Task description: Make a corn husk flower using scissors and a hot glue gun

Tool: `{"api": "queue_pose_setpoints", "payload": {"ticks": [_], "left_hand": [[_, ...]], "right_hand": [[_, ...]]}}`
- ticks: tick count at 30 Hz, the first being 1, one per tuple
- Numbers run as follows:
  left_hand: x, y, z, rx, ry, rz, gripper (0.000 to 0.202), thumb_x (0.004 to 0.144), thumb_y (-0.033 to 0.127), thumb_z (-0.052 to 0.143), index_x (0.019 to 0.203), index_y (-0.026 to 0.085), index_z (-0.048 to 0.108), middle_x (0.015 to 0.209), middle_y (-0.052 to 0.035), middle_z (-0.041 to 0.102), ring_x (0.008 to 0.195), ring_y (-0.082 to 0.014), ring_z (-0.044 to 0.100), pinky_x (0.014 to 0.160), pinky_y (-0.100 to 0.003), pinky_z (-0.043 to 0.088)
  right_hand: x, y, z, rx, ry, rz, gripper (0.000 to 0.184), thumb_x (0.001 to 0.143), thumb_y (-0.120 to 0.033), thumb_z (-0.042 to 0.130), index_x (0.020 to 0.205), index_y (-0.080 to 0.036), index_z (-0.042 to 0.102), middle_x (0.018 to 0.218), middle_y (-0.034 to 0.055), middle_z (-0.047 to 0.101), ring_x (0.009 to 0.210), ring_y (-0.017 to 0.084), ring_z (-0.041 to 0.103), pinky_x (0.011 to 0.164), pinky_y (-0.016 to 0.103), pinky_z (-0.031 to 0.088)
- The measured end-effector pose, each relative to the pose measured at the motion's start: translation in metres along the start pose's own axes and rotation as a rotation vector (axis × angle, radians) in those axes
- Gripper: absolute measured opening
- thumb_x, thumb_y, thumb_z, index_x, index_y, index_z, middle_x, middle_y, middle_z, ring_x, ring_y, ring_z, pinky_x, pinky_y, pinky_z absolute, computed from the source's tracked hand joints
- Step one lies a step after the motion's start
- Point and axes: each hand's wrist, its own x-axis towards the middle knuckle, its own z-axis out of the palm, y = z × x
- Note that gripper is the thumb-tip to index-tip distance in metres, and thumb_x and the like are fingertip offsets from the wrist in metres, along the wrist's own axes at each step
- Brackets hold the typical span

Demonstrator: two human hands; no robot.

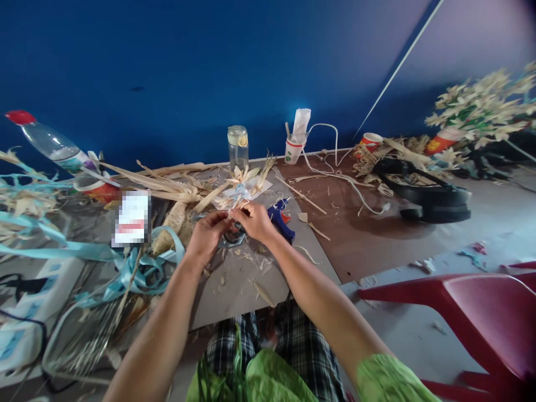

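Note:
My left hand (210,233) and my right hand (254,220) meet above the middle of the grey board (234,296). Both have their fingers pinched together on a thin pale piece of corn husk (230,213). Just beyond my fingertips is a husk flower (242,181) with a light blue middle, over a white sheet (264,187). Whether the pinched piece is joined to this flower, I cannot tell. A blue hot glue gun (281,219) lies to the right of my right hand. Dried corn husks (176,187) are heaped to the left of the flower.
Light blue ribbon (134,273) trails near my left forearm, beside a phone (131,219) and a power strip (54,301). At the back stand a clear bottle (238,148) and a paper cup (294,151). A black strapped object (435,198) and a red chair (481,312) are rightward.

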Motion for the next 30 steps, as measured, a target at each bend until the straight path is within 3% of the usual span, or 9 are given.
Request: {"api": "queue_pose_setpoints", "payload": {"ticks": [4,9,16,22,30], "left_hand": [[-0.003,0.006,-0.001,-0.163,-0.062,-0.067,0.036,0.061,0.036,0.073,0.088,0.013,0.069,0.075,-0.0053,0.07,0.067,-0.0178,0.065,0.068,-0.03,0.05],[-0.003,0.003,-0.001,-0.178,-0.07,-0.08,0.039,0.061,0.038,0.074,0.09,0.014,0.07,0.075,-0.0044,0.07,0.071,-0.0202,0.066,0.073,-0.033,0.052],[-0.004,0.0,-0.001,-0.062,-0.047,-0.056,0.041,0.068,0.041,0.067,0.1,0.015,0.067,0.085,-0.0058,0.07,0.07,-0.019,0.066,0.07,-0.033,0.053],[-0.007,0.007,0.001,-0.059,-0.138,0.007,0.045,0.065,0.038,0.07,0.102,0.014,0.067,0.089,-0.0072,0.071,0.074,-0.0195,0.065,0.073,-0.032,0.051],[-0.006,0.011,-0.001,0.19,-0.052,0.127,0.032,0.072,0.037,0.063,0.094,0.014,0.071,0.081,-0.0047,0.071,0.077,-0.0201,0.064,0.074,-0.03,0.049]], "right_hand": [[0.0,0.004,0.001,-0.054,0.013,-0.019,0.032,0.08,-0.044,0.056,0.069,-0.014,0.061,0.069,0.0013,0.059,0.066,0.012,0.053,0.063,0.021,0.038],[0.0,0.006,0.002,0.003,0.017,-0.007,0.033,0.08,-0.045,0.055,0.069,-0.014,0.061,0.068,0.0018,0.06,0.065,0.012,0.053,0.063,0.022,0.04],[0.0,0.006,0.003,-0.016,0.023,0.03,0.037,0.077,-0.049,0.057,0.064,-0.014,0.059,0.062,0.0005,0.057,0.062,0.012,0.052,0.06,0.022,0.039],[0.001,0.005,0.001,0.006,0.053,0.056,0.037,0.077,-0.049,0.057,0.064,-0.014,0.059,0.061,0.0004,0.058,0.059,0.012,0.051,0.058,0.022,0.038],[0.001,0.007,0.005,-0.029,0.035,0.06,0.037,0.077,-0.05,0.058,0.065,-0.015,0.061,0.062,0.0013,0.06,0.061,0.012,0.052,0.057,0.021,0.038]]}}
